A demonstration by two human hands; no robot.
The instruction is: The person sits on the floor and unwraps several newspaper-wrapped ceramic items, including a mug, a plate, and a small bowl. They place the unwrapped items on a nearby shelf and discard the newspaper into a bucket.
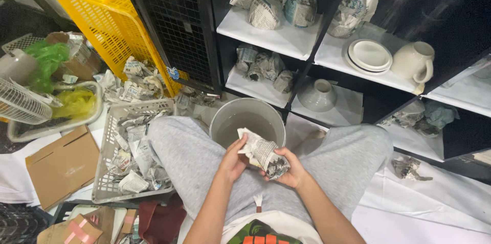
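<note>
left hand [232, 160]: grips the near-left end of the newspaper-wrapped bundle [262, 153], fingers curled on it
right hand [290, 169]: cups the bundle's right end from below, clasped
bundle: over the lap, between the knees, just this side of the grey bucket [247, 120]
bucket: on floor, murky water inside
grey basket [113, 172]: left of the left leg, full of crumpled newspaper
shelf [276, 37]: more wrapped items; white plates [369, 55] and cream jug [413, 61] to the right
yellow crate [110, 19]: far left, tilted against the mesh panel
</note>
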